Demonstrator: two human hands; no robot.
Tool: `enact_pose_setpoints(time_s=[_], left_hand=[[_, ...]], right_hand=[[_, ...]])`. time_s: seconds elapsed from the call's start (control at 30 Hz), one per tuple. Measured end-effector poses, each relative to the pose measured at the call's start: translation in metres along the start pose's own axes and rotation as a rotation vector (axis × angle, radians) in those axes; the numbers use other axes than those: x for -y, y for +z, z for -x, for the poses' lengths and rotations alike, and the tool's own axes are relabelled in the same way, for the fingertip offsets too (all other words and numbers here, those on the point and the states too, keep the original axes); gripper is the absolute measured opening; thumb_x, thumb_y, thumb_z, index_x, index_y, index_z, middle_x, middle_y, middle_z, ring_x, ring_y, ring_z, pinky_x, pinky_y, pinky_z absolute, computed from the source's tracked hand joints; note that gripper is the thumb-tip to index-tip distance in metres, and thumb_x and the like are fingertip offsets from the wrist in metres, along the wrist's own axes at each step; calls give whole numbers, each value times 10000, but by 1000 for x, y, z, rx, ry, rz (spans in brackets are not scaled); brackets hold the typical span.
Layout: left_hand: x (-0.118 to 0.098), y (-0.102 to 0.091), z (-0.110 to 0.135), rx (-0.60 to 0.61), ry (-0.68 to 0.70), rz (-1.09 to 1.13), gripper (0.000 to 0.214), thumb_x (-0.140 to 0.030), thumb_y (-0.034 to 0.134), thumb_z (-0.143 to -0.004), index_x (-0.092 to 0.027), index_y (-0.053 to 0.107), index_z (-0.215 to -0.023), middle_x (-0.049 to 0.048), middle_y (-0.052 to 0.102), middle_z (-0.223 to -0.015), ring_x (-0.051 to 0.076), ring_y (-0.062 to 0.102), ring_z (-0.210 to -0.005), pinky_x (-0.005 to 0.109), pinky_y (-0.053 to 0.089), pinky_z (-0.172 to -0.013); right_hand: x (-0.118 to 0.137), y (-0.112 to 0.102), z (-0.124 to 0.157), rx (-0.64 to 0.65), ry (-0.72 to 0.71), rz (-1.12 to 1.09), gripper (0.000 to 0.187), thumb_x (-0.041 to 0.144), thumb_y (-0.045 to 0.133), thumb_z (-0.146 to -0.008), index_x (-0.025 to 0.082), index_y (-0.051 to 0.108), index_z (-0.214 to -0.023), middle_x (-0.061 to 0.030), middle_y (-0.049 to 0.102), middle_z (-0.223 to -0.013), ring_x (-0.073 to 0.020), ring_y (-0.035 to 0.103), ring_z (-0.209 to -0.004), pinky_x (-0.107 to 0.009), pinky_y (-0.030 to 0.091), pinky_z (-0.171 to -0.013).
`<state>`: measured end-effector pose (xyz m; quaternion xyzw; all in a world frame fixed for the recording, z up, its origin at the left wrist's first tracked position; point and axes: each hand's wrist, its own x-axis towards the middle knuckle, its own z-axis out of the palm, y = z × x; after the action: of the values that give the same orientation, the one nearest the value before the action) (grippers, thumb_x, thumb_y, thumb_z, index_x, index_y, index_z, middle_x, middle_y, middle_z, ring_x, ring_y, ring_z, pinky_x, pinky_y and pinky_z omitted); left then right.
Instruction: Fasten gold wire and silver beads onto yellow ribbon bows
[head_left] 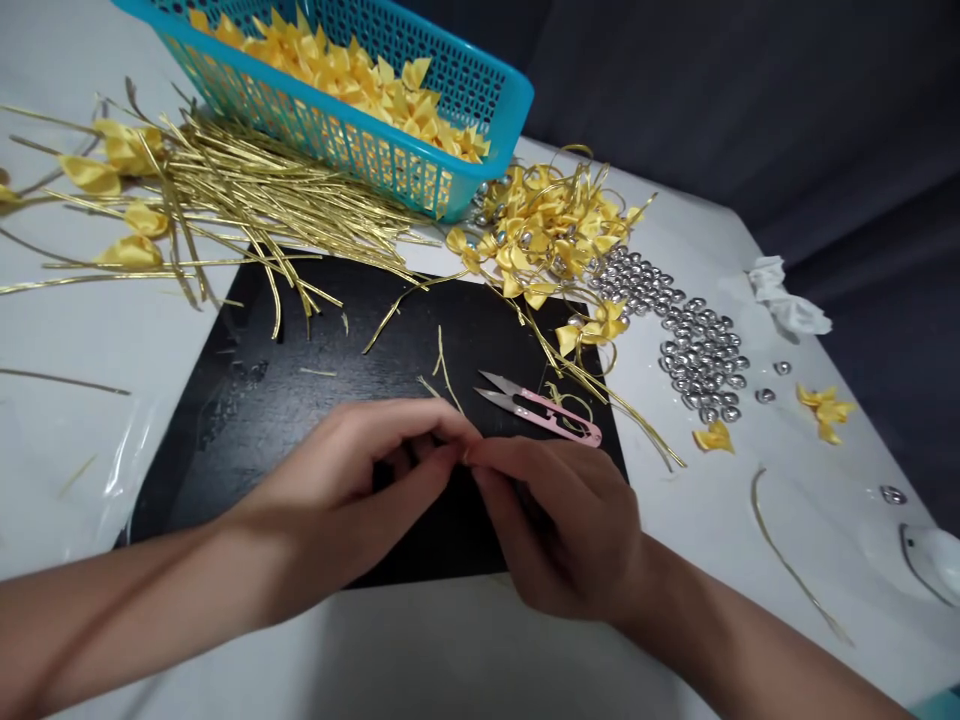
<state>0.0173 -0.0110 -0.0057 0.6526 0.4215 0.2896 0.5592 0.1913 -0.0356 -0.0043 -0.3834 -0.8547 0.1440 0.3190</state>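
Note:
Over the front of a black board (300, 370), my left hand (375, 460) and my right hand (562, 510) meet fingertip to fingertip. Both are closed in a pinch. A tiny bit of something shows between the fingertips, too small and covered to name. Just beyond my right hand lie pink-handled thread snips (540, 408), blades pointing left. Thin gold offcuts (442, 365) are scattered on the board near the snips.
A blue basket (300, 105) of yellow ribbon pieces stands at the back. Gold cords (277, 190) lie before it. Ribbon bows with cord (555, 225) and silver beads (701, 355) spread to the right. Yellow ribbon flowers (131, 250) lie at left, and a white object (934, 560) at right.

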Motion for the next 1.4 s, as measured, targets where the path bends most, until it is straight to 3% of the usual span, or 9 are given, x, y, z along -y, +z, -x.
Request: enact_pose_setpoints(time_s=[0.17,0.33,0.53,0.67,0.87,1.0,1.13,1.27,1.4], left_hand=[[-4,-2,-1,24,-8,-17,138,-257,539,-786,-168,630,-733,-4,572,-612,105,476,-525,180,345,-450],[-16,-3,-2,-2,-51,106,245,-338,500,-836,-147,563,-697,11,556,-655,116,503,-591,207,407,-546],[-18,-6,3,-153,112,5,216,-279,464,-880,-157,567,-736,38,549,-745,143,515,-700,238,405,-607],[-18,-7,7,-221,215,-54,215,-237,455,-878,-166,550,-699,62,513,-852,163,515,-787,253,410,-632],[-22,-10,14,-202,343,-159,213,-203,448,-866,-171,548,-681,102,557,-981,210,546,-911,294,439,-689],[-19,-10,16,-285,535,-279,172,-176,491,-841,-182,569,-688,91,624,-995,235,540,-963,390,417,-845],[-13,-9,14,-296,701,-230,149,-150,501,-833,-183,587,-716,77,669,-918,229,566,-939,401,437,-843],[-9,-7,12,-247,706,-91,131,-117,520,-828,-169,626,-770,64,664,-792,190,613,-795,336,488,-741],[-6,-8,11,-279,653,-46,144,-105,527,-831,-169,656,-821,62,676,-826,174,623,-789,309,499,-733]], right_hand=[[1,-1,-2,-68,28,-51,212,68,443,-830,169,520,-1000,-23,673,-784,-93,613,-603,-189,475,-542],[0,0,-9,-251,315,-55,144,155,423,-863,179,564,-879,-10,648,-685,-90,591,-551,-182,448,-530],[-9,8,-18,-247,472,-26,172,243,440,-883,158,590,-883,10,601,-593,-73,478,-427,-178,364,-451],[-8,9,-22,-247,452,80,175,241,428,-894,162,584,-904,-3,639,-659,-77,531,-472,-172,368,-470],[-2,9,-25,-230,402,162,171,200,424,-890,149,586,-907,-46,684,-769,-115,616,-595,-196,402,-536],[-3,13,-24,-143,288,217,204,198,392,-900,149,590,-909,-66,690,-803,-147,642,-670,-219,415,-565],[-10,16,-23,-53,171,231,227,188,367,-904,147,589,-928,-70,682,-851,-145,641,-737,-223,439,-622],[-12,15,-23,-1,116,234,236,200,364,-905,160,595,-926,-63,662,-921,-136,623,-765,-216,435,-626],[-11,14,-23,19,119,247,235,204,368,-904,163,594,-955,-65,639,-975,-124,601,-715,-213,415,-584]])
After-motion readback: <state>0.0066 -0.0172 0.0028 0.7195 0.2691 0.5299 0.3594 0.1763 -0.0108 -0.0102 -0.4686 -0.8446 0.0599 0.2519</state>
